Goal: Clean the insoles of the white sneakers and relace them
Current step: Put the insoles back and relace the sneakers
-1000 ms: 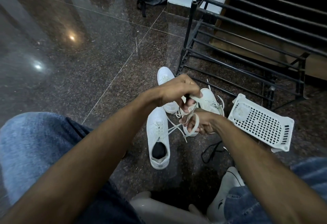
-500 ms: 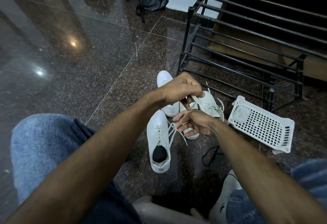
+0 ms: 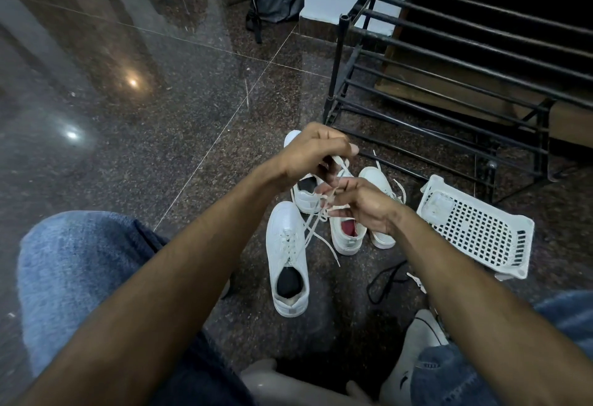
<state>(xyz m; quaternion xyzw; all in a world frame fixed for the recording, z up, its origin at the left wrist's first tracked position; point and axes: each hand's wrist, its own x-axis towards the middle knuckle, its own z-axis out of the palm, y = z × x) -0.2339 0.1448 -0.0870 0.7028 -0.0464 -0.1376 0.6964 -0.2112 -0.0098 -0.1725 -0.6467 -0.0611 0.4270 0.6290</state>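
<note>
Both hands, left hand (image 3: 316, 153) and right hand (image 3: 362, 205), pinch the white shoelace (image 3: 316, 229); limp, light, slippery; grip near its tip.

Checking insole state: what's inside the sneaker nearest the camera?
Inside the nearest white sneaker, the heel opening shows only a dark interior; whether that is an insole or bare lining cannot be told. The tongue and lacing cover everything toward the toe.
</note>
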